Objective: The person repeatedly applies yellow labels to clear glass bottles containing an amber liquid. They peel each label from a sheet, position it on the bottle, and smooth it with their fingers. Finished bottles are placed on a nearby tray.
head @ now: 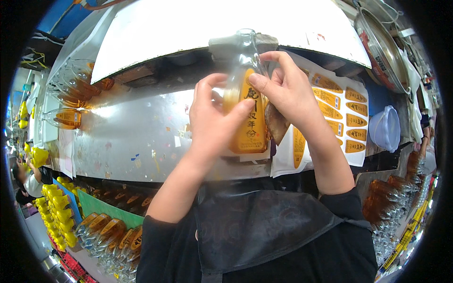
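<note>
In front of me a clear glass bottle (246,56) with an amber lower body lies with its neck pointing away. A long orange label (252,122) with dark writing runs down its upper face. My left hand (212,113) is around the bottle's left side, its thumb on the label. At the right shoulder, my right hand (286,85) has its fingers curled at the glass and its thumb near the label's top. The bottle's neck lies by a greyish block (267,41). Beneath the right hand, a brown angular piece (277,123) is partly hidden.
Label sheets (355,120) lie on the right of the metal worktop (134,123), beside a pale plastic bucket (384,129). A labelled bottle (63,118) lies at the left. A white board (226,21) overhangs the far side. More bottles (109,228) and yellow objects (56,208) stand lower left.
</note>
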`<state>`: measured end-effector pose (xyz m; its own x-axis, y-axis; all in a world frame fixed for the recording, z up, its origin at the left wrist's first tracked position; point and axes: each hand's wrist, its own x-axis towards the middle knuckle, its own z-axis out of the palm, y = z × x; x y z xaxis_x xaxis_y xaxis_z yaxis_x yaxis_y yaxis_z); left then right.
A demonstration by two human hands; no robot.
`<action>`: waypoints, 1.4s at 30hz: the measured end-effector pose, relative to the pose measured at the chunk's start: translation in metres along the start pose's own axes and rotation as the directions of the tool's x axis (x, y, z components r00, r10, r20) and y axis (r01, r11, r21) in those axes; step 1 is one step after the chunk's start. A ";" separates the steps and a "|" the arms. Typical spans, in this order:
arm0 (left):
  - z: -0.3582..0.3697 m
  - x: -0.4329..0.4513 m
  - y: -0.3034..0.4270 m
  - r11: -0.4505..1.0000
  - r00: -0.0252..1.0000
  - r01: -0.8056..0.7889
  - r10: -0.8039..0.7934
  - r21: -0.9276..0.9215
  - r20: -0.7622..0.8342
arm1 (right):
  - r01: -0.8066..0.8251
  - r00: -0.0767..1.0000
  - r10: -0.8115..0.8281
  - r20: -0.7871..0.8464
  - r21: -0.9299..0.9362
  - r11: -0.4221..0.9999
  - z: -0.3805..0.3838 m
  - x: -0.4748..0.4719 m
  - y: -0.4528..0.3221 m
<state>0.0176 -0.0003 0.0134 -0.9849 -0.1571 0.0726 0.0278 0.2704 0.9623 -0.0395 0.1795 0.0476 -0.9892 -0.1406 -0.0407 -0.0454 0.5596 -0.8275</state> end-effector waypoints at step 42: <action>0.003 0.001 -0.011 0.992 1.000 -0.017 0.018 -0.122 0.005 | 0.684 0.721 -0.691 0.055 -0.215 0.697 -0.025 0.010 -0.004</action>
<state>0.0156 -0.0006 0.0019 -0.9852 -0.1469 0.0888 0.0656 0.1555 0.9857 -0.0524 0.1967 0.0642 -0.6743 -0.5325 0.5117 -0.7383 0.4695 -0.4842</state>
